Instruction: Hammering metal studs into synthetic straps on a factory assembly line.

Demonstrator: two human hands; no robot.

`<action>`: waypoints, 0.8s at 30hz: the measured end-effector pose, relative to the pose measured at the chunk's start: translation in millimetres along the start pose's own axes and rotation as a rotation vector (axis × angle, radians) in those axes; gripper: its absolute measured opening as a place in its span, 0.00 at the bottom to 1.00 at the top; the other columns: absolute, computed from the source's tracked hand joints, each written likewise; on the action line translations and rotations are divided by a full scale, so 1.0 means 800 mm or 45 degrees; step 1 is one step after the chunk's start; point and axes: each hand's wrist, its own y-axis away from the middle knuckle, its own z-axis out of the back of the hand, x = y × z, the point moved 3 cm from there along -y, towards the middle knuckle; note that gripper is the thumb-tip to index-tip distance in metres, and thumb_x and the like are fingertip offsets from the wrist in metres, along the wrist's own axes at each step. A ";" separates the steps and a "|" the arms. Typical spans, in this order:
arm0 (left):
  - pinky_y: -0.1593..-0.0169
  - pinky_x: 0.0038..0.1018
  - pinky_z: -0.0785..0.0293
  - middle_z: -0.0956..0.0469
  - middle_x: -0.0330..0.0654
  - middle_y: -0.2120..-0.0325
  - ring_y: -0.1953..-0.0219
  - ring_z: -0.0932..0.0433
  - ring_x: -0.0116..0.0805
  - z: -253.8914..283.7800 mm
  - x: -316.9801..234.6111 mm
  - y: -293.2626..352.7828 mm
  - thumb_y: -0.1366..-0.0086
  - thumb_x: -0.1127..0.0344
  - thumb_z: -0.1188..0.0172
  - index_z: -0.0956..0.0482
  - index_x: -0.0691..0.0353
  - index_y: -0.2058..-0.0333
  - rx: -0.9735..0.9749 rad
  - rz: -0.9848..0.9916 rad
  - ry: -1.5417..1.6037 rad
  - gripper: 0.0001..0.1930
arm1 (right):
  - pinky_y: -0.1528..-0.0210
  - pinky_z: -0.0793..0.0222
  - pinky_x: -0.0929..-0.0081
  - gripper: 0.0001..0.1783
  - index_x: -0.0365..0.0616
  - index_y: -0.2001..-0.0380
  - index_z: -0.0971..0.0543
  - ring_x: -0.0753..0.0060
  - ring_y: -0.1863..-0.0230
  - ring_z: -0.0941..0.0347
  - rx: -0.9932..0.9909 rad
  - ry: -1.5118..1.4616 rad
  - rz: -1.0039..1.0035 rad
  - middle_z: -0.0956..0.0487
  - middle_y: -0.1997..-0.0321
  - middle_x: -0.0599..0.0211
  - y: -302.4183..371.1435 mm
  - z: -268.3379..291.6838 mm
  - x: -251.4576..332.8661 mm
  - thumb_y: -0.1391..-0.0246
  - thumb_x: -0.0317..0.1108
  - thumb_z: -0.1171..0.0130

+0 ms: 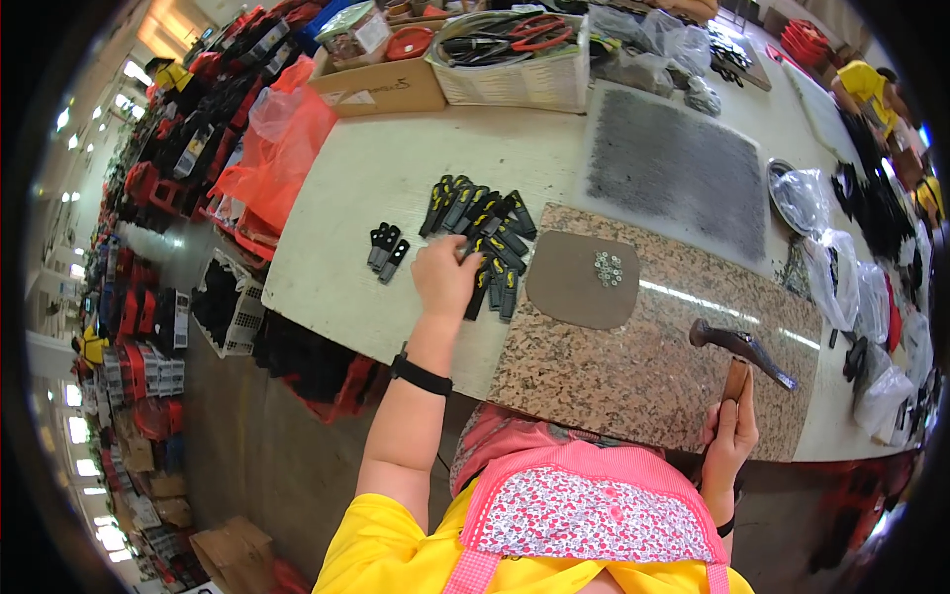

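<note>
My left hand (444, 278) reaches to the near-left side of a pile of black strap pieces (485, 220) with yellow marks. Its fingers are curled with the thumb toward the pile, and whatever lies between them is hidden. Left of this hand, a few black tabs with holes (388, 249) lie in a small group. A hammer (735, 380) with a dark metal head and a wooden handle is upright in my right hand (730, 428), over the near right part of the stone slab. On a dark rounded mat (579, 297) sits a cluster of small metal rings (609, 268).
The speckled stone slab (683, 386) rests on a pale table (336, 287). Behind it lies a grey-black sheet (678, 168). A tool basket (524, 89) and a cardboard box (381, 87) stand at the back. Plastic bags (836, 277) line the right, with people beyond.
</note>
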 end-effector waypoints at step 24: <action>0.56 0.39 0.28 0.24 0.46 0.58 0.59 0.24 0.47 -0.003 -0.176 0.196 0.48 0.76 0.39 0.20 0.63 0.48 0.499 -1.129 0.117 0.24 | 0.68 0.25 0.69 0.31 0.56 0.36 0.26 0.62 0.73 0.23 0.615 0.768 0.377 0.24 0.71 0.62 0.018 0.004 0.047 0.45 0.26 0.38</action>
